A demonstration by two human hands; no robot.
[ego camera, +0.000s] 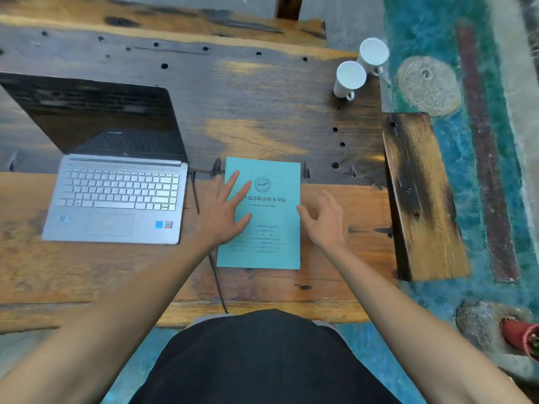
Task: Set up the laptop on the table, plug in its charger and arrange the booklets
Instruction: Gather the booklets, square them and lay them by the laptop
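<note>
A silver laptop stands open at the left of the wooden table, its screen dark. A black charger cable runs from the laptop's right side down over the table's front edge. A teal booklet with printed characters lies flat right of the laptop. My left hand rests flat with spread fingers on the booklet's left edge. My right hand hovers open just beside the booklet's right edge, holding nothing. Whether more booklets lie beneath the top one is hidden.
Two white mugs stand at the table's far right corner. A short wooden bench sits right of the table. On the blue-green floor lie a round glass lid and, lower right, a red pot.
</note>
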